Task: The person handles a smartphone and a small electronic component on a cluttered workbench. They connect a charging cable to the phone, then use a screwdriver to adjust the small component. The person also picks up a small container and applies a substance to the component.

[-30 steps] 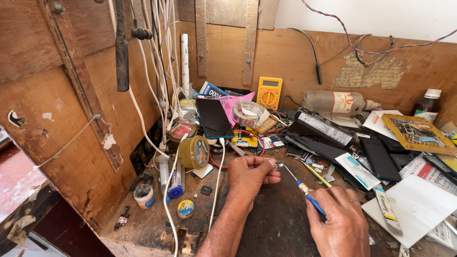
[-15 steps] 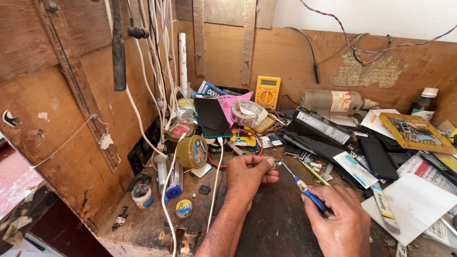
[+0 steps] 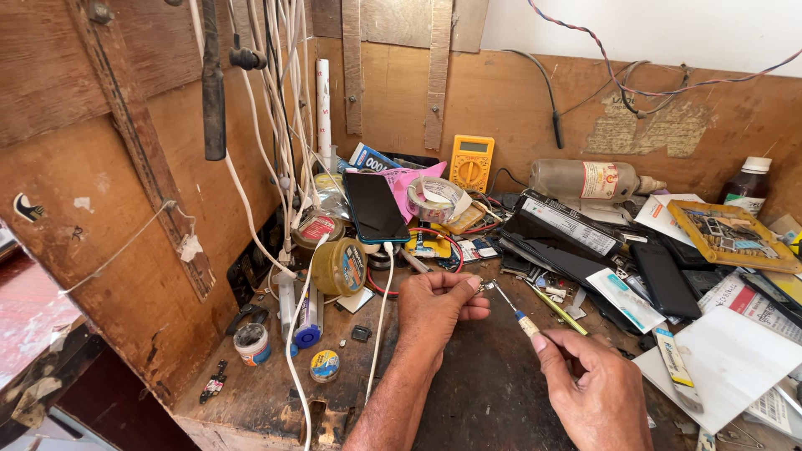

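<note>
rough wood bench [image 3: 276,392], glossy phone [image 3: 374,206]

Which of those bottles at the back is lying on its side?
The clear plastic bottle beside the yellow meter lies flat. The brown bottle with the white cap, at the far right, stands upright.

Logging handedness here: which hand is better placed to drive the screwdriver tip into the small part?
Right. The right hand already grips the small screwdriver, tip aimed at the left hand's fingertips. The left hand is pinching the small part, too tiny to identify.
</note>
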Available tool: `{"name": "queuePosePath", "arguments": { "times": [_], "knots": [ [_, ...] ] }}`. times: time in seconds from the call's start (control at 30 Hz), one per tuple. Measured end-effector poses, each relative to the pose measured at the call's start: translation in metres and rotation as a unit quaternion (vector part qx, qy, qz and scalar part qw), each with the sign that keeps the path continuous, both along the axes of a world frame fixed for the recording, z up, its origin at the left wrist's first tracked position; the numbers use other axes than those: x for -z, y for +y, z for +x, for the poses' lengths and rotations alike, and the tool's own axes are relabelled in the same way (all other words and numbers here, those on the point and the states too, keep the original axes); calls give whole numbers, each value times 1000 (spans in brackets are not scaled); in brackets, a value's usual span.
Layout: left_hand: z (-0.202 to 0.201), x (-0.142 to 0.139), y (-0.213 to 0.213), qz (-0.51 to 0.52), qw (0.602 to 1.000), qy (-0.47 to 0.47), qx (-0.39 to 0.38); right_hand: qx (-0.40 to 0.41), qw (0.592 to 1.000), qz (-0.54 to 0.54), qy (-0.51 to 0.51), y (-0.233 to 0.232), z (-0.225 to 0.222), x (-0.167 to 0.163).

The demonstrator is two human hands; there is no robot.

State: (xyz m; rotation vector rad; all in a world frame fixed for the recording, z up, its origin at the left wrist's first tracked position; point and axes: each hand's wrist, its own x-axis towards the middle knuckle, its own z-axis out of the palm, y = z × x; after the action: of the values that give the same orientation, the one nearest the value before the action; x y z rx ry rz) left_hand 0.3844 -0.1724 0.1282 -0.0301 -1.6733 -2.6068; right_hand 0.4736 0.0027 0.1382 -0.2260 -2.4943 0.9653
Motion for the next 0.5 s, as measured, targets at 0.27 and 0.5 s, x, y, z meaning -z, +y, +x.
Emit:
{"name": "queuePosePath", "arguments": {
  "times": [0.27,0.5],
  "knots": [
    [-1,2,0,-2,1000,-3,3,9,990,105,-98,1,-6,-3],
    [-2,1,-4,11,1000,-10,-9,43,989,83,-112,1,-3,-2]
  ]
}}
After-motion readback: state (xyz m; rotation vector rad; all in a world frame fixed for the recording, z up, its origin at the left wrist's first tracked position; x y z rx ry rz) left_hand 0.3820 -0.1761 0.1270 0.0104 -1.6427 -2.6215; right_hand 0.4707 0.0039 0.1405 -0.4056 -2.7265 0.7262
